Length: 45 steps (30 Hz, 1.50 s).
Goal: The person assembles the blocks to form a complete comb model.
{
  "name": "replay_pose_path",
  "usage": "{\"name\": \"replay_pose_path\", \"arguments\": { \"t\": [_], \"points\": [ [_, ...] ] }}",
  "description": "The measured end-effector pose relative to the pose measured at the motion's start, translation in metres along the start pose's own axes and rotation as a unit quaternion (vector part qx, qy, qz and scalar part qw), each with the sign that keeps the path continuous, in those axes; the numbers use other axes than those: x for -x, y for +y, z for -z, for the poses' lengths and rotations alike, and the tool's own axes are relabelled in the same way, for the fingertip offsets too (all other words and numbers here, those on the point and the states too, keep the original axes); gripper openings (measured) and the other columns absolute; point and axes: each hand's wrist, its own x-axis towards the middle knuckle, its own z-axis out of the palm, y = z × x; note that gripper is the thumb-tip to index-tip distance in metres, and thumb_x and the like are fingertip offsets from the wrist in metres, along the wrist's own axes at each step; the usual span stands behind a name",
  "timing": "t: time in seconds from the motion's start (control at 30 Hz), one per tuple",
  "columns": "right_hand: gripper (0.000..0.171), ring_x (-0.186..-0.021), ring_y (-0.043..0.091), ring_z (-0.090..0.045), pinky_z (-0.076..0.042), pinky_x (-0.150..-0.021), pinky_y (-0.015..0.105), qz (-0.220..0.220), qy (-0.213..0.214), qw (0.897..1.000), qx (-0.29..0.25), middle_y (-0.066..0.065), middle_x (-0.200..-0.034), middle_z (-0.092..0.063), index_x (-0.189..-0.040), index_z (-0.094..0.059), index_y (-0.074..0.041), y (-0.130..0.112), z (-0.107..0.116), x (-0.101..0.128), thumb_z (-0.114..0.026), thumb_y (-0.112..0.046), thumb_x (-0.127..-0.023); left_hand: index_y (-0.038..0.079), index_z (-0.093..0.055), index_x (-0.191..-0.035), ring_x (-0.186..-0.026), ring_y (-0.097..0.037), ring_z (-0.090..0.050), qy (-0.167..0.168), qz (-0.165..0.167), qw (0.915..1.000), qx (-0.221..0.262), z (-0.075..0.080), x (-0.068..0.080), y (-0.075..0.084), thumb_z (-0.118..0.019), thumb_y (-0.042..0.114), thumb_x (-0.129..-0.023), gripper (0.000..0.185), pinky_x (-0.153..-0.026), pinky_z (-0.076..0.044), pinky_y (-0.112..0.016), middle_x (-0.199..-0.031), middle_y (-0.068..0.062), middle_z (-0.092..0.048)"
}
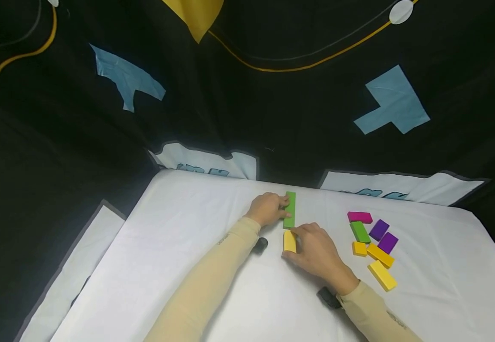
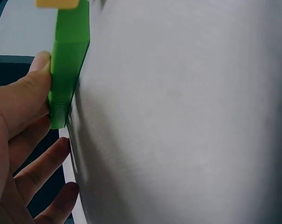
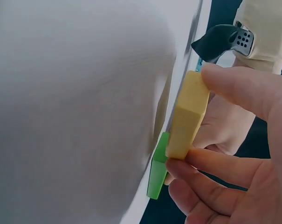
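Nearest are two beige, smooth-cloth sleeves (image 1: 200, 285), with a black wrist camera (image 1: 328, 298) at the right cuff. The right hand (image 1: 318, 249) pinches a yellow, rectangular, smooth-faced block (image 1: 289, 241) between thumb and fingers. Its faces are flat, its edges straight; painted wood is the likely material. Whether it bears on the counter cannot be told.

Beyond it, nearly end to end, lies a long green rectangular block (image 1: 290, 204) with a slight sheen; contact between the two cannot be confirmed. The left hand (image 1: 266, 209) sets thumb and index finger against the green block, remaining fingers spread; whether it pinches cannot be told.

Progress, judged from the layout: two blocks are aligned, the yellow one not yet released. Seven loose blocks remain outside the row, at right. Near to far:
- long yellow block (image 1: 383, 275)
- long orange block (image 1: 380, 256)
- short orange block (image 1: 359, 249)
- purple block (image 1: 387, 242)
- short green block (image 1: 360, 232)
- second purple block (image 1: 379, 230)
- magenta block (image 1: 360, 217)

All rest on the counter (image 1: 119, 270), covered in lightly creased white cloth. Behind hangs a black fabric backdrop (image 1: 256, 114) with angular light-blue patches (image 1: 395, 102).
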Motion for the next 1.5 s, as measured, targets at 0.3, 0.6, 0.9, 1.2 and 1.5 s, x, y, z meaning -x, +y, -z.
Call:
{"name": "replay_pose_path", "arguments": {
  "t": [0.3,0.6,0.9,1.2,1.5],
  "points": [
    [0.06,-0.105,0.033,-0.062,-0.054,-0.088,0.047,-0.01,-0.016,1.0,0.01,0.015,-0.11,-0.072,-0.114,-0.073,0.001,0.001,-0.004,-0.005,-0.088,-0.039,-0.073,0.023,-0.067,-0.131,-0.133,-0.02,-0.053,-0.002,0.003,1.0,0.007,0.001,0.001,0.001,-0.072,0.043,-0.09,0.046,-0.11,-0.044,-0.036,-0.146,0.01,-0.053],
    [0.064,-0.108,0.033,-0.063,-0.054,-0.093,0.048,-0.014,-0.03,0.999,-0.012,0.014,-0.113,-0.072,-0.117,-0.071,0.001,0.006,-0.005,-0.008,-0.088,-0.043,-0.073,0.023,-0.068,-0.13,-0.134,-0.021,-0.053,-0.002,0.004,0.9999,0.01,0.002,0.002,0.001,-0.073,0.043,-0.09,0.045,-0.11,-0.044,-0.037,-0.146,0.01,-0.053],
    [0.05,-0.106,0.032,-0.063,-0.054,-0.093,0.048,-0.013,-0.009,0.999,-0.05,0.011,-0.111,-0.073,-0.116,-0.073,-0.003,0.009,0.001,0.005,-0.084,-0.036,-0.08,0.023,-0.068,-0.13,-0.133,-0.021,-0.053,-0.002,0.001,1.0,0.008,-0.001,0.002,0.001,-0.074,0.043,-0.089,0.045,-0.109,-0.045,-0.035,-0.145,0.011,-0.054],
    [0.036,-0.093,0.026,-0.066,-0.057,-0.083,0.042,0.0,-0.025,0.999,-0.039,0.007,-0.104,-0.076,-0.113,-0.077,-0.007,0.003,0.004,0.01,-0.084,-0.023,-0.082,0.023,-0.068,-0.129,-0.133,-0.021,-0.053,0.0,-0.003,1.0,0.008,-0.001,0.001,0.001,-0.074,0.043,-0.089,0.045,-0.109,-0.045,-0.036,-0.145,0.01,-0.054],
    [0.035,-0.089,0.023,-0.065,-0.056,-0.079,0.038,-0.005,-0.024,0.999,-0.04,0.007,-0.103,-0.076,-0.112,-0.077,-0.006,0.004,0.004,0.005,-0.085,-0.019,-0.081,0.022,-0.068,-0.129,-0.134,-0.022,-0.052,0.001,-0.006,0.9999,0.012,0.002,0.001,0.0,-0.073,0.043,-0.09,0.045,-0.111,-0.043,-0.037,-0.146,0.009,-0.053]
  ]
}}
